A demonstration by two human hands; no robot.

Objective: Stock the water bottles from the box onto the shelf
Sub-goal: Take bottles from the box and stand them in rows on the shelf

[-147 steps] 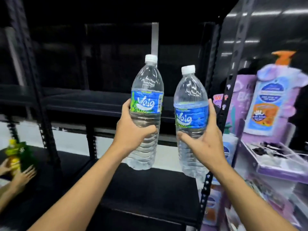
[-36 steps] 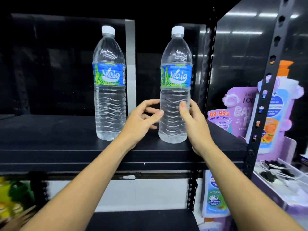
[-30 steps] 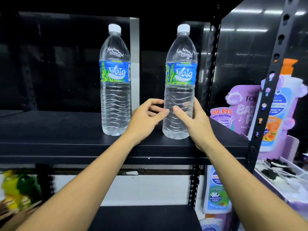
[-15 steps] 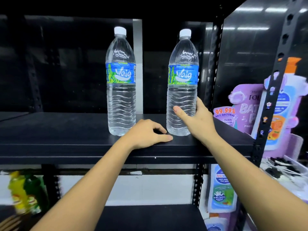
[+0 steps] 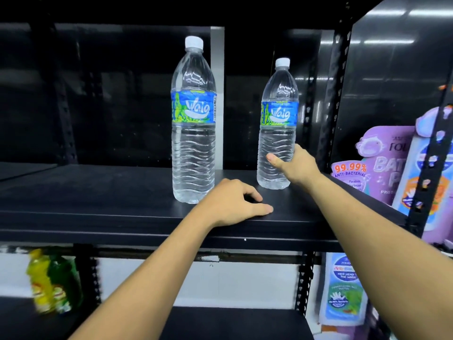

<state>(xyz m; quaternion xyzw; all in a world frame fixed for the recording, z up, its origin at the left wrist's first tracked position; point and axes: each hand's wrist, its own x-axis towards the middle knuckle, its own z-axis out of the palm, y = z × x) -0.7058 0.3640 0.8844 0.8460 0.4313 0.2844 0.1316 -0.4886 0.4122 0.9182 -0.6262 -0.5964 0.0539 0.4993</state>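
Two clear water bottles with blue-green labels and white caps stand upright on the black shelf [image 5: 98, 200]. The left bottle [image 5: 193, 133] is nearer the front and nothing touches it. Farther back stands the right bottle [image 5: 278, 133], and my right hand [image 5: 295, 169] grips its lower body, thumb across the front. My left hand [image 5: 235, 204] rests on the shelf board near the front edge, just right of the left bottle's base, fingers loosely curled and holding nothing. The box is out of view.
A black perforated upright [image 5: 339, 82] bounds the shelf on the right. Beyond it hang purple soap packs [image 5: 382, 163] and a refill pouch [image 5: 343, 290]. Yellow and green bottles [image 5: 54, 283] stand on the lower shelf at left. The shelf board extends left of the bottles.
My right hand has pushed the right bottle deeper onto the shelf. My left hand stays resting on the shelf edge, having left that bottle about a second ago.
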